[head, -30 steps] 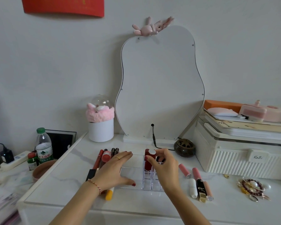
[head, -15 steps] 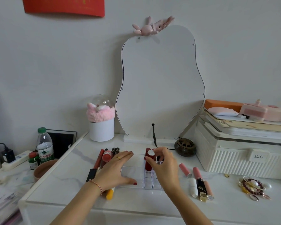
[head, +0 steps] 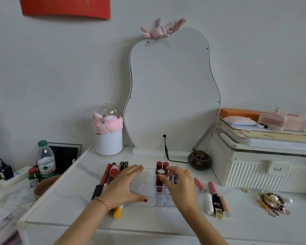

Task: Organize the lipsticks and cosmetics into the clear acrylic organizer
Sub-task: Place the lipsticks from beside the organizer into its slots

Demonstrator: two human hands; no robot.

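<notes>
The clear acrylic organizer lies in the middle of the white marble tabletop. My left hand lies across its wide left compartment, thumb at the front edge and fingers at the back, holding it still. My right hand pinches a dark red lipstick with a white top, upright in a narrow slot. Two more red lipsticks stand in the slots behind it. Loose lipsticks lie left of the organizer. Others lie to its right.
A yellow tube lies under my left wrist. A mirror, a dark incense burner and a white cup stand behind. A white storage box and jewellery are at the right, a water bottle at the left.
My right hand has lowered the white-topped red lipstick deeper into its slot. My left hand has stayed on the organizer.
</notes>
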